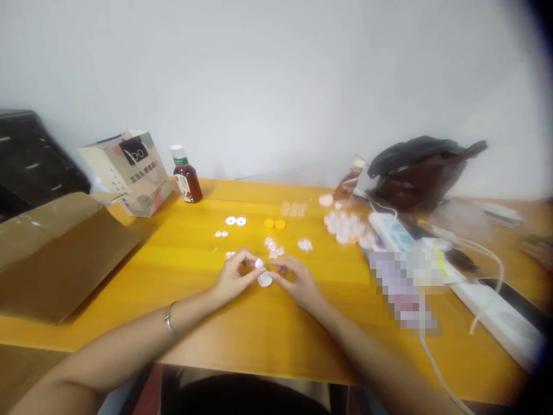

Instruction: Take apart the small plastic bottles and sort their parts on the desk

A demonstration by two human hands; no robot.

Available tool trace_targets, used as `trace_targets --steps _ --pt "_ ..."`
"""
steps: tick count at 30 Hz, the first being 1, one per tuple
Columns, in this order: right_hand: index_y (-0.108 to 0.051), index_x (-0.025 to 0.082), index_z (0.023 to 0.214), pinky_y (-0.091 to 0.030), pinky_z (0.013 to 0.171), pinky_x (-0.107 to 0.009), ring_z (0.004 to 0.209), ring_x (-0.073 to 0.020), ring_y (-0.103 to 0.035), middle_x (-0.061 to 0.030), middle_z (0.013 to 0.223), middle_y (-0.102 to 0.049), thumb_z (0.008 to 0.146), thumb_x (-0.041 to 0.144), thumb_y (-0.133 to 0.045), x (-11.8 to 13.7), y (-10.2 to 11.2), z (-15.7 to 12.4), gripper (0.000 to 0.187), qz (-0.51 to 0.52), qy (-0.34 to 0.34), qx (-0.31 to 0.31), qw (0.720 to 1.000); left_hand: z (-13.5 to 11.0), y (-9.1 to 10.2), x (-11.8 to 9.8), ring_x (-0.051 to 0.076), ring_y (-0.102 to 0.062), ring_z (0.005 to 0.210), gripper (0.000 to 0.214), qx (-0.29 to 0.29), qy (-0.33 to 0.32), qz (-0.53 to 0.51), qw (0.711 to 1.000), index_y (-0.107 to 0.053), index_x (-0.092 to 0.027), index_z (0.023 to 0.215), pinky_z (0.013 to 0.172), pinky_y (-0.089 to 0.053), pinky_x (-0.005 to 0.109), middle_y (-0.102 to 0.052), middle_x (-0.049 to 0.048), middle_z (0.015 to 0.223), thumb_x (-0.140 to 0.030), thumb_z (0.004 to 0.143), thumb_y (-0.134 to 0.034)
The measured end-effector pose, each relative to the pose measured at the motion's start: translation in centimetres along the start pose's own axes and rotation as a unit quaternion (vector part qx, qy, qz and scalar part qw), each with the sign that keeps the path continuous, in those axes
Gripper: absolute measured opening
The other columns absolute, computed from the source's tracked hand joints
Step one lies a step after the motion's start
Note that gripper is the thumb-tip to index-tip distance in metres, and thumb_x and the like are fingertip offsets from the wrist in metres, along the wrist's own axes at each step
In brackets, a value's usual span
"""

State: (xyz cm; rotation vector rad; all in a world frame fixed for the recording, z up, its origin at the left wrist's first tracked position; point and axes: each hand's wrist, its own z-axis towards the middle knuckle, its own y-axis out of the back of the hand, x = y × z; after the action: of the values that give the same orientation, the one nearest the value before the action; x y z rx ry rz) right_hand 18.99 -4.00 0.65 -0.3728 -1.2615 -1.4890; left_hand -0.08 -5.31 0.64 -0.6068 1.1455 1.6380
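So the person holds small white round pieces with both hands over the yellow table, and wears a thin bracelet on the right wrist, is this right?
Not quite. The thin bracelet is on the left wrist, not the right; the head view shows it. The rest holds: the left hand and the right hand both hold small white round pieces over the yellow table.

Your view is bright and evenly lit, with no hard glare on the yellow table (259, 340). Soft shadows fall to the right of the cardboard box (64, 253) and the paper bag (129, 173), so the light seems to come from your left. Everything is slightly blurred. The white disc (258, 263) and white cap (265, 280) between your left hand (235, 278) and right hand (298, 283) lack detail. The right corners darken, the edges bend, and a pixelated patch (406, 288) hides part of the table.
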Motion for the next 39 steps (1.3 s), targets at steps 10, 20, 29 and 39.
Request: trace_targets --steps 10,20,29,39 --pt "-0.066 0.021 0.09 -0.049 0.074 -0.031 0.075 -0.016 -0.062 -0.002 0.086 -0.069 0.078 0.03 -0.058 2.1 -1.1 0.3 0.017 0.094 -0.051 0.032 0.994 -0.1 -0.2 -0.3 0.011 -0.049 0.067 0.022 0.021 0.011 -0.034 0.999 -0.052 -0.017 0.075 0.065 -0.041 0.023 -0.054 -0.0014 0.071 -0.034 0.073 -0.065" --pt "-0.062 0.02 0.078 -0.048 0.073 -0.03 0.074 -0.0153 -0.059 -0.0007 0.078 -0.066 0.078 0.035 -0.057 2.5 -1.0 1.5 0.016 0.138 -0.07 -0.001 0.988 0.7 0.7 -1.5 0.015 -0.058 0.076 0.02 0.004 -0.028 -0.025 0.999 -0.064 -0.017 0.085 0.073 -0.045 0.028 -0.063 0.0033 0.08 -0.034 0.076 -0.063" --pt "-0.06 0.019 0.073 -0.046 0.076 -0.03 0.076 -0.015 -0.059 0.0007 0.076 -0.064 0.074 0.034 -0.061 2.3 0.4 1.6 0.015 0.199 -0.093 0.045 0.975 1.8 1.3 -1.3 0.016 -0.059 0.084 0.025 0.14 -0.013 -0.099 0.985 -0.063 -0.019 0.102 0.08 -0.047 0.031 -0.064 0.0061 0.091 -0.028 0.079 -0.06" --pt "-0.068 0.019 0.076 -0.049 0.073 -0.029 0.069 -0.0135 -0.061 0.0007 0.073 -0.068 0.073 0.034 -0.064 1.8 0.0 1.0 0.016 0.265 -0.153 0.055 0.95 0.7 0.6 -0.8 0.015 -0.06 0.078 0.021 0.079 -0.049 -0.059 0.994 -0.063 -0.016 0.092 0.072 -0.049 0.028 -0.065 0.0064 0.086 -0.03 0.077 -0.063"
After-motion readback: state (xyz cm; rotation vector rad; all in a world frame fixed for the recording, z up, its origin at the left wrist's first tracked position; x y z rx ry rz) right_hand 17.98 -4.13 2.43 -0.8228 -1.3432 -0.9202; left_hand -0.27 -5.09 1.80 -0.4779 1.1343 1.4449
